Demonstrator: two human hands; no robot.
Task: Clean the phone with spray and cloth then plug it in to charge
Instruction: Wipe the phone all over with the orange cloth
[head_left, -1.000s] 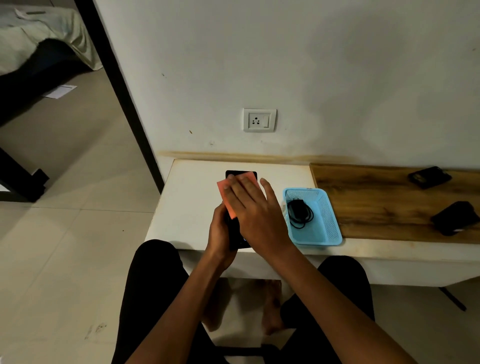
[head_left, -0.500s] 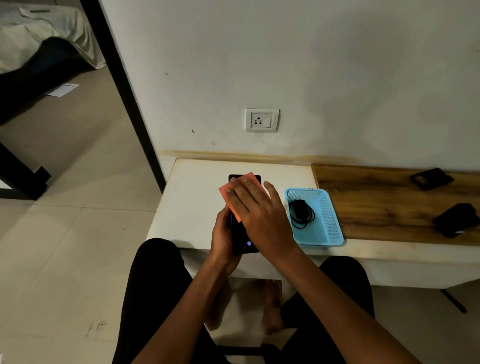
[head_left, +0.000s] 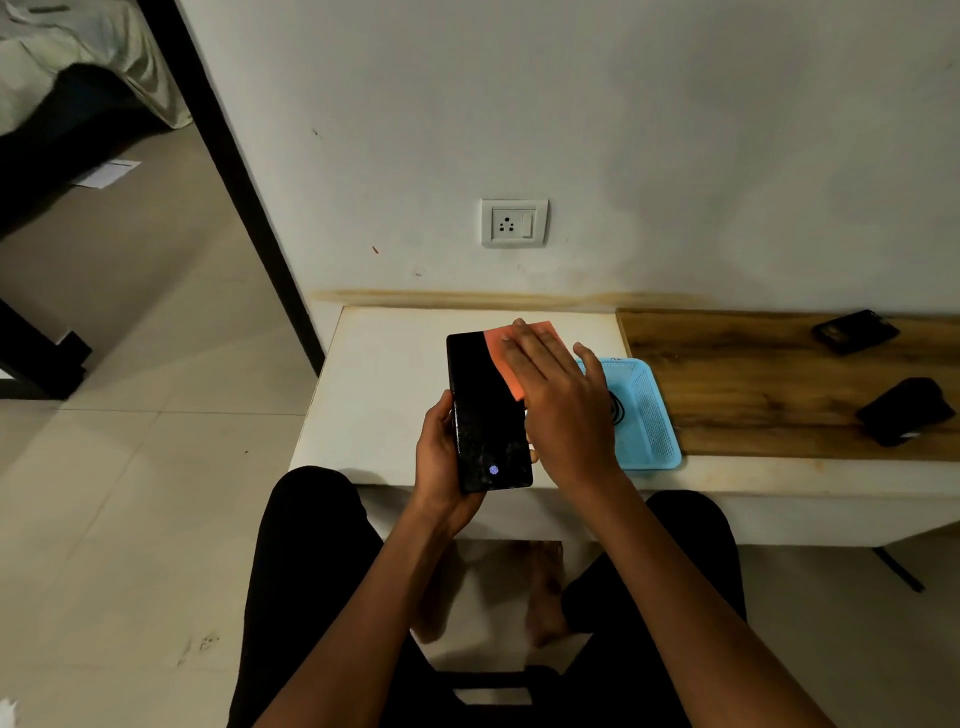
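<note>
Your left hand (head_left: 440, 457) grips the phone (head_left: 485, 415) above the table's near edge; your right hand (head_left: 563, 400), fingers flat, presses the orange cloth (head_left: 506, 358) onto its far right corner.

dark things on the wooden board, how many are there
2. One small black object lies near the wall at the back of the wooden board; a larger black object sits nearer the front edge, at the far right. The frame edge may hide more.
</note>
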